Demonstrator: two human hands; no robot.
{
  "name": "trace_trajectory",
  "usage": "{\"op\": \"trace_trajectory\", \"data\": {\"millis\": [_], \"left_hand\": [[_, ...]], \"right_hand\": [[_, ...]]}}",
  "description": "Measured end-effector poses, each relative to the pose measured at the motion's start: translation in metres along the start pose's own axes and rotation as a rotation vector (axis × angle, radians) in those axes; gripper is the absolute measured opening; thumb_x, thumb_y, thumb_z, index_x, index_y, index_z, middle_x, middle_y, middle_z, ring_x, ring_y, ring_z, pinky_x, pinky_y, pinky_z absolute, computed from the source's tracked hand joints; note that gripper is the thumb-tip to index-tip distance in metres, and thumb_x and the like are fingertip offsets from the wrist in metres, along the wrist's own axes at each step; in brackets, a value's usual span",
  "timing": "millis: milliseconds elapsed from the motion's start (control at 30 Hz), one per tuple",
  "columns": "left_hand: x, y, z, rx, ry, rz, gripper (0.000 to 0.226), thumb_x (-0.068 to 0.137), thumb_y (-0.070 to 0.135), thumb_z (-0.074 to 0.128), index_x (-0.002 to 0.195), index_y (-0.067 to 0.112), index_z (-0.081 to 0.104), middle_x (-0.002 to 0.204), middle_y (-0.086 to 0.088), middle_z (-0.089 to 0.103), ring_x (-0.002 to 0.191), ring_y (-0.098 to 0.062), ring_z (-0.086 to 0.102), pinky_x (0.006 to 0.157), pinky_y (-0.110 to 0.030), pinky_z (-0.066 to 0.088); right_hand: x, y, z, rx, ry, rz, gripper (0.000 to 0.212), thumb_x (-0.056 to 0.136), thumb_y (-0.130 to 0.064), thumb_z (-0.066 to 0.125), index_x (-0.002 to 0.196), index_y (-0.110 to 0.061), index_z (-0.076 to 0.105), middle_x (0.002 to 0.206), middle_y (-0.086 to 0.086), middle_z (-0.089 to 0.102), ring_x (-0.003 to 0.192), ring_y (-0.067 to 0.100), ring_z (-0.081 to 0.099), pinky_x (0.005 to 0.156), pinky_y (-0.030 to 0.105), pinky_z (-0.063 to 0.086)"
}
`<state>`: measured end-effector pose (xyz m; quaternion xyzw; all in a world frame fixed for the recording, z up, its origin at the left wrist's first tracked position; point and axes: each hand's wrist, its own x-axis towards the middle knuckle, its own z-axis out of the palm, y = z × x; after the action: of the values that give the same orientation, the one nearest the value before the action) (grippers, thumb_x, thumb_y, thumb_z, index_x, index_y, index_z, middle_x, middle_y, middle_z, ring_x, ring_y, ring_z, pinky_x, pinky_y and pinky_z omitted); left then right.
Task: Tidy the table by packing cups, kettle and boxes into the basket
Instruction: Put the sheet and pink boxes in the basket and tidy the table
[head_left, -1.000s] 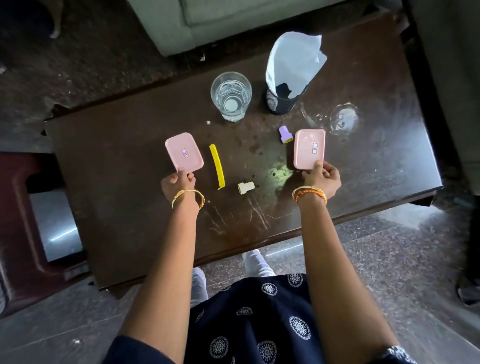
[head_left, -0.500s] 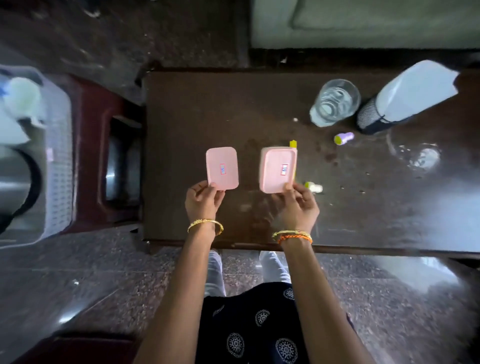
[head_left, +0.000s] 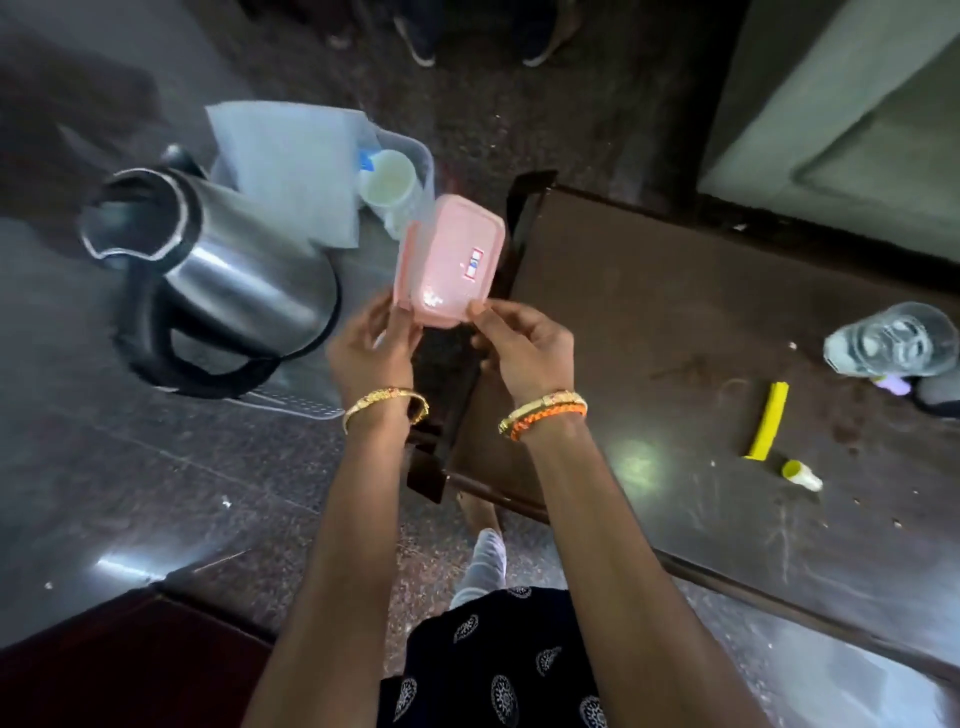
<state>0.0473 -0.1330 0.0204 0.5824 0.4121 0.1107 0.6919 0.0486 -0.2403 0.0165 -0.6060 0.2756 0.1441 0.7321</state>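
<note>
Two pink boxes (head_left: 452, 265) are stacked together and held up in the air over the gap between the dark table (head_left: 649, 322) and the basket (head_left: 415, 156). My left hand (head_left: 369, 348) grips their left lower edge; my right hand (head_left: 519, 348) pinches the right lower corner. The translucent basket on the left holds a steel kettle (head_left: 223, 275) with a black handle, white paper (head_left: 291, 171) and a pale cup (head_left: 387, 182). A glass of water (head_left: 893, 340) stands on the table at far right.
A yellow strip (head_left: 768, 427) and a small yellow-capped bottle (head_left: 801, 474) lie on the table. A purple-capped item (head_left: 892, 385) sits beside the glass. A dark red stool (head_left: 119, 665) is at lower left, a grey sofa (head_left: 852, 114) at upper right. Someone's shoes (head_left: 426, 36) stand at the top.
Both hands carried the pink boxes left off the table and brought them together into one stack near the basket. The view swung left, so the kettle and basket now fill the left side.
</note>
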Motion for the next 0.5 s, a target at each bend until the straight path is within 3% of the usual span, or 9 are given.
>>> {"op": "trace_trajectory", "data": {"millis": [67, 133, 300, 433, 500], "left_hand": [[0.017, 0.014, -0.010, -0.023, 0.026, 0.019, 0.026, 0.079, -0.008, 0.065, 0.106, -0.007, 0.063, 0.094, -0.017, 0.065, 0.060, -0.007, 0.068, 0.054, -0.016, 0.056], [0.035, 0.023, -0.020, -0.075, 0.052, -0.017, 0.029, 0.080, -0.008, 0.065, 0.109, -0.009, 0.061, 0.100, -0.020, 0.065, 0.070, -0.016, 0.068, 0.057, -0.017, 0.058], [0.077, 0.018, -0.025, -0.109, 0.090, -0.107, 0.030, 0.087, -0.007, 0.055, 0.117, -0.010, 0.055, 0.120, -0.026, 0.060, 0.101, -0.033, 0.062, 0.081, -0.032, 0.055], [0.105, 0.000, -0.024, -0.091, 0.086, -0.180, 0.028, 0.089, -0.011, 0.045, 0.115, -0.009, 0.056, 0.110, -0.027, 0.061, 0.089, -0.028, 0.056, 0.063, -0.030, 0.055], [0.115, -0.013, -0.024, -0.013, 0.091, -0.236, 0.029, 0.091, -0.005, 0.045, 0.118, -0.003, 0.057, 0.115, -0.026, 0.062, 0.093, -0.027, 0.058, 0.083, -0.040, 0.056]], "right_hand": [[0.006, -0.006, 0.030, -0.070, -0.030, -0.005, 0.006, 0.081, -0.017, 0.072, 0.083, -0.013, 0.071, 0.071, 0.000, 0.067, 0.062, 0.010, 0.059, 0.057, 0.021, 0.054], [0.014, -0.008, 0.059, -0.132, -0.045, 0.020, 0.007, 0.080, -0.018, 0.072, 0.083, -0.012, 0.072, 0.074, 0.004, 0.069, 0.068, 0.013, 0.061, 0.071, 0.032, 0.056], [0.040, -0.002, 0.106, -0.241, -0.085, 0.089, 0.011, 0.079, -0.019, 0.072, 0.070, -0.013, 0.069, 0.078, 0.008, 0.074, 0.068, 0.015, 0.063, 0.071, 0.032, 0.054], [0.057, 0.001, 0.120, -0.354, -0.084, 0.135, 0.020, 0.075, -0.013, 0.074, 0.057, -0.012, 0.066, 0.072, 0.010, 0.073, 0.066, 0.019, 0.066, 0.074, 0.035, 0.055], [0.061, -0.001, 0.124, -0.449, -0.048, 0.151, 0.007, 0.071, -0.012, 0.075, 0.070, -0.007, 0.070, 0.079, 0.012, 0.074, 0.074, 0.022, 0.070, 0.075, 0.039, 0.059]]}}
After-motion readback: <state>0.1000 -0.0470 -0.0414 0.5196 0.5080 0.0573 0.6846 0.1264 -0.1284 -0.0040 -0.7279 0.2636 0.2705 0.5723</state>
